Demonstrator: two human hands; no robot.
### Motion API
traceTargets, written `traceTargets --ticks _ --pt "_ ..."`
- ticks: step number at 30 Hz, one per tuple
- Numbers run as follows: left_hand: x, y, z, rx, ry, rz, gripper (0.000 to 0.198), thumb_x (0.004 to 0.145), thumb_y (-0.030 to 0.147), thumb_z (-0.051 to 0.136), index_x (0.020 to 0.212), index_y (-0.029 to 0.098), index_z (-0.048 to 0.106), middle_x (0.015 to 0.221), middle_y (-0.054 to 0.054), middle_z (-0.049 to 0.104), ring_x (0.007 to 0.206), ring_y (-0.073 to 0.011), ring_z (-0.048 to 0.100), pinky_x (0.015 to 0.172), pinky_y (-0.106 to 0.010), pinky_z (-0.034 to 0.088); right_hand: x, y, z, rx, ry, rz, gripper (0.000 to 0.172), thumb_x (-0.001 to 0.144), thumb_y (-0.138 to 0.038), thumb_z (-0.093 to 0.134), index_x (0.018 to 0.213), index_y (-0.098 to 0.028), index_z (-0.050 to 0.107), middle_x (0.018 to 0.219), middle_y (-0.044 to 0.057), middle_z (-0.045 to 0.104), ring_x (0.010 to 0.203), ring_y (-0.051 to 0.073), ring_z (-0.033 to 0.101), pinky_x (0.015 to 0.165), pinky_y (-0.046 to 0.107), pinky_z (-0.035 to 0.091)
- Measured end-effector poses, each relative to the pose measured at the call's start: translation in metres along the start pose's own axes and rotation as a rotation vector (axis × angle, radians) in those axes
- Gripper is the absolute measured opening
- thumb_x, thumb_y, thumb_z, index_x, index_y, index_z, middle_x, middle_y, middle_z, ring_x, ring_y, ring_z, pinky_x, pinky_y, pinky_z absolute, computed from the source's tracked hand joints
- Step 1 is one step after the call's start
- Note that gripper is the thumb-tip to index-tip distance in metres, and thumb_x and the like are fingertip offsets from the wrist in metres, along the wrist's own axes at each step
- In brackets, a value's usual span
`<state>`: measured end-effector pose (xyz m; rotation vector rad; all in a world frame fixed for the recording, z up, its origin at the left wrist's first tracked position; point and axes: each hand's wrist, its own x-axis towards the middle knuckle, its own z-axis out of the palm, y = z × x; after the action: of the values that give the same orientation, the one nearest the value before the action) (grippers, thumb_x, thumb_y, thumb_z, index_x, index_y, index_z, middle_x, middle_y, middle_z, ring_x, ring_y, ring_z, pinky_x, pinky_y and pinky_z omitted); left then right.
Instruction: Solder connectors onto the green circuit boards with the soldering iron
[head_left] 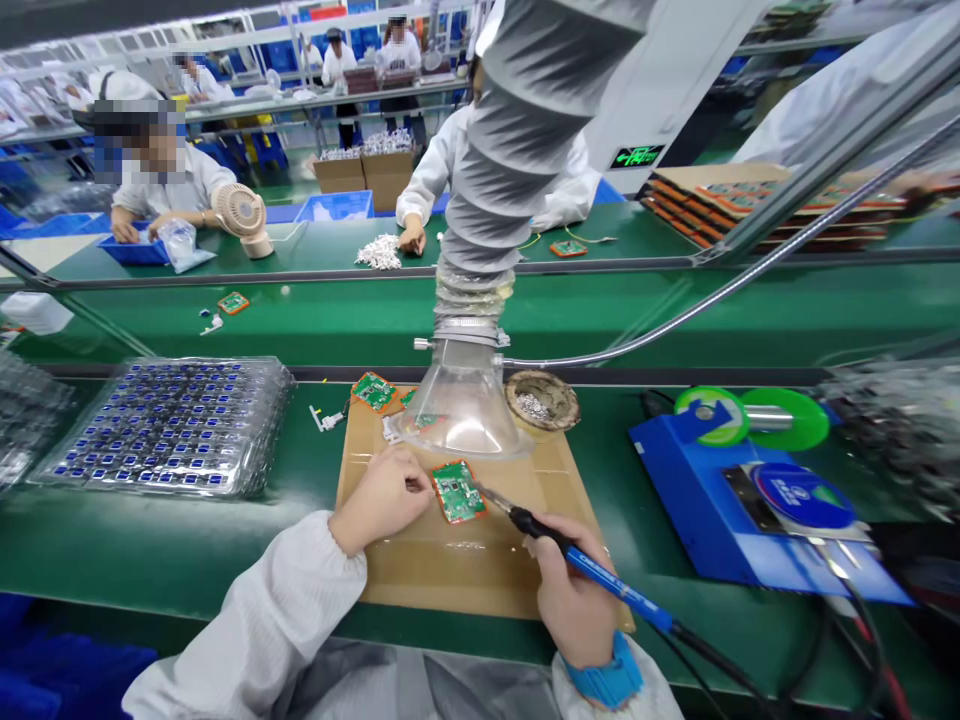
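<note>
A green circuit board with an orange edge (459, 491) lies on a brown cardboard sheet (480, 575). My left hand (390, 497) is at the board's left edge, thumb and fingers pressed together; whatever they pinch is too small or hidden to make out. In my right hand (577, 590) is a blue and black soldering iron (611, 578), gripped like a pen. Its tip reaches the right edge of the board. Above the board hangs a clear fume hood (469, 405) on a grey duct hose (510, 150). More boards (374, 392) lie at the sheet's far edge.
A round dish (541, 400) with metal bits stands behind the sheet. Stacked clear trays of parts (169, 425) are at left. On the right are a blue solder stand (697, 500) and a green reel (795, 418). Co-workers sit across the green bench (360, 320).
</note>
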<state>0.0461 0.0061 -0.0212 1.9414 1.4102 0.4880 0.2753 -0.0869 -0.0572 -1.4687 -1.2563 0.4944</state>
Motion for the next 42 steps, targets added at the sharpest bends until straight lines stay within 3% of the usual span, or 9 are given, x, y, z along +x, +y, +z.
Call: traceTargets --ticks 4,15,42 --pt "0.001 0.002 0.000 0.058 -0.028 -0.008 0.019 0.080 0.016 0.066 0.063 0.021 0.072 0.079 -0.003 0.071 0.090 -0.0215 0.061 0.087 -0.037 0.041 0.000 -0.007 0.004 0.055 -0.079 -0.047 0.014 0.093 -0.036 0.062 0.088 -0.024 0.070 0.078 0.003 0.072 0.069 0.019 0.071 0.062 0.028 0.059" --pt "0.002 0.003 -0.001 0.078 -0.052 -0.014 0.017 0.082 0.017 0.067 0.067 0.021 0.073 0.082 -0.003 0.074 0.093 -0.0228 0.063 0.092 -0.040 0.040 0.003 -0.011 0.010 -0.019 -0.193 -0.107 0.009 0.092 -0.031 0.064 0.093 -0.024 0.069 0.084 0.003 0.075 0.077 0.020 0.073 0.069 0.029 0.059" --pt "0.002 0.005 -0.001 0.078 -0.042 -0.031 0.016 0.080 0.014 0.068 0.065 0.020 0.072 0.081 -0.002 0.073 0.090 -0.0211 0.064 0.093 -0.040 0.039 0.003 -0.010 0.012 -0.024 -0.190 -0.173 0.002 0.091 -0.025 0.065 0.093 -0.025 0.067 0.084 0.000 0.073 0.075 0.015 0.072 0.067 0.024 0.056"
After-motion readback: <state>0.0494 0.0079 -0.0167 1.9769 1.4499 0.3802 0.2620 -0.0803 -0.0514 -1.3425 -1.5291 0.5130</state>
